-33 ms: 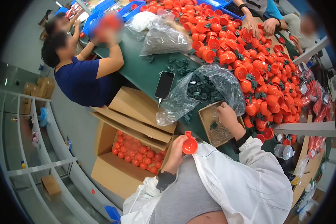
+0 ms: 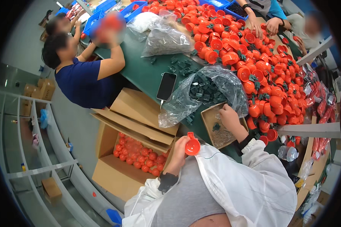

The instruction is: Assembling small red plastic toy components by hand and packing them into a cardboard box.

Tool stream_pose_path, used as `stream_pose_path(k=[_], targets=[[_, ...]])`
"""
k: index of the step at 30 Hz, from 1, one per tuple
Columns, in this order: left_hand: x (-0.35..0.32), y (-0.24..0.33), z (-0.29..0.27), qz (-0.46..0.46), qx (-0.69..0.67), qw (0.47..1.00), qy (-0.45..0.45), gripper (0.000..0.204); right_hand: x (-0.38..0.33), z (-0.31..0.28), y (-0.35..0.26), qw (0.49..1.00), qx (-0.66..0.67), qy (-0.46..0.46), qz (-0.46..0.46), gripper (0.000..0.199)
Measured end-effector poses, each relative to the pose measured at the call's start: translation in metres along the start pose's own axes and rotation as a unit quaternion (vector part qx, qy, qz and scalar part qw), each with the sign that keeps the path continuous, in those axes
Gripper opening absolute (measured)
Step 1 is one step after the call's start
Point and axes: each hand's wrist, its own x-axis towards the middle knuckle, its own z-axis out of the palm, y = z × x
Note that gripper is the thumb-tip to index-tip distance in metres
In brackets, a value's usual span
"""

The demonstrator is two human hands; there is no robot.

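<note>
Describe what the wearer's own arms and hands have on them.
Both hands are bare, with no gloves. The left hand comes out of a loose white sleeve with a dark cuff or band at the wrist. The right hand has the same: a baggy, creased white sleeve and a dark wristband. No rings or markings show.

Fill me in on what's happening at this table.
A person in a white coat holds an orange cup in the left hand while the right hand reaches into a small cardboard tray of small dark parts. Beside it lies a clear bag of dark clips and a phone. Orange cups cover the green table. An open box on the floor holds finished ones. Other people work across the table.
</note>
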Motion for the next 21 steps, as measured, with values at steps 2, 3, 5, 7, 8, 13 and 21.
stream_pose_path(k=[2,3,5,7,8,13,21], targets=[[0.005,-0.001,0.003,0.05,0.019,0.999,-0.009,0.022,-0.003,0.007,0.0,0.999,-0.019,-0.015,-0.028,0.006],[0.006,-0.001,0.006,0.067,0.024,0.997,-0.007,0.024,-0.003,0.009,-0.003,0.997,-0.034,-0.031,-0.058,0.004],[0.008,-0.005,0.006,0.067,0.033,0.997,-0.01,0.024,-0.007,0.012,-0.01,0.994,-0.065,-0.041,-0.075,0.003],[0.015,-0.004,0.008,0.056,0.044,0.997,-0.004,0.024,-0.008,0.015,-0.012,0.987,-0.119,-0.053,-0.091,0.003],[0.018,-0.004,0.009,0.046,0.047,0.998,0.007,0.024,-0.003,0.017,-0.009,0.987,-0.119,-0.045,-0.095,0.003],[0.016,0.005,0.022,0.068,0.051,0.996,0.0,0.022,-0.006,0.016,-0.005,0.994,-0.081,-0.026,-0.066,0.002],[0.027,-0.008,0.017,0.066,0.068,0.995,-0.003,0.021,0.001,0.028,-0.003,0.995,-0.099,0.008,-0.025,0.005]])
